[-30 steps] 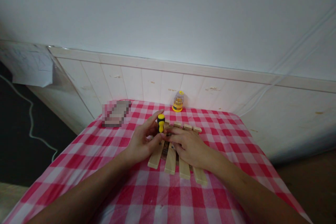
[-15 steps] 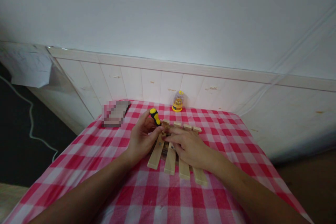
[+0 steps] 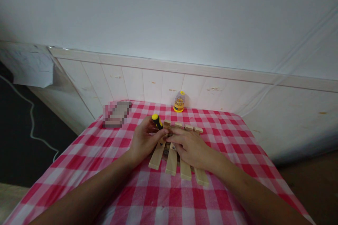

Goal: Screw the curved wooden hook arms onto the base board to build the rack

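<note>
A rack of several pale wooden slats (image 3: 171, 160) lies on the red-and-white checked tablecloth (image 3: 163, 197). My left hand (image 3: 144, 140) is closed on a short screwdriver with a black-and-yellow handle (image 3: 157, 121), tilted to the left, its tip down at the far end of the slats. My right hand (image 3: 190, 147) lies palm down on the slats, fingers stretched toward the screwdriver's tip and pressing the wood. The tip itself is hidden by my fingers.
A clear domed bit holder with a yellow base (image 3: 179, 102) stands at the table's far edge by the white panelled wall. A blurred flat object (image 3: 116, 114) lies at the far left corner. A white cable (image 3: 31, 119) hangs left of the table.
The screwdriver stood upright one second ago, then tipped to the left and rose a little; now it sits slightly lower with my left fingers folded closer round it. My right hand has stayed put.
</note>
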Motion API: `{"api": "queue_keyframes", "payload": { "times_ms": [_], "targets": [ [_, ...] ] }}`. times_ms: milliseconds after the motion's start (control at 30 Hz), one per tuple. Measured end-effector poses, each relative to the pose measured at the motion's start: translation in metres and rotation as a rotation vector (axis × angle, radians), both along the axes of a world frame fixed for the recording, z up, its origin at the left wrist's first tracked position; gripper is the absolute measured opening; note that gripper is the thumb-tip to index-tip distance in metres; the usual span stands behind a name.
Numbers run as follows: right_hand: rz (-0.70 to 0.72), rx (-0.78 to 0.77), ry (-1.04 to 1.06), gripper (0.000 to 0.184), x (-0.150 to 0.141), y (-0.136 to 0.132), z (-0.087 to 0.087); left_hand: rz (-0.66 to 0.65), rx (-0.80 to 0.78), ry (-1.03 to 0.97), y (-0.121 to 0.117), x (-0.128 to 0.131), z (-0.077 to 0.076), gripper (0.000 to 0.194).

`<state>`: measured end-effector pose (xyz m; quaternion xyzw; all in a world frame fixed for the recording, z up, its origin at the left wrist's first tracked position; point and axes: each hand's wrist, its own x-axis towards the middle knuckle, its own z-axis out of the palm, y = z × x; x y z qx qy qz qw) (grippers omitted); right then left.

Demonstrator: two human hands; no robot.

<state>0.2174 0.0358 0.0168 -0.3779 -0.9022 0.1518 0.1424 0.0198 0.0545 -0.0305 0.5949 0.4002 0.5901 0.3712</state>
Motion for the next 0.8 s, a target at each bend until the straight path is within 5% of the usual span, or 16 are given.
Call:
{"api": "queue_keyframes", "payload": {
  "times_ms": [567, 667, 800],
  "targets": [
    [0.006, 0.018, 0.032, 0.038, 0.0002, 0.0028, -0.0045, -0.162, -0.087, -0.074, -0.0022, -0.0038, -0.0034, 0.02],
    [0.016, 0.004, 0.038, 0.038, 0.0007, 0.0025, -0.0043, -0.153, -0.068, -0.081, -0.003, -0.0042, -0.0024, 0.028],
    [0.013, -0.005, 0.043, 0.043, 0.0003, 0.0014, -0.003, -0.092, 0.017, -0.155, -0.0048, -0.0039, 0.0017, 0.062]
  ]
}}
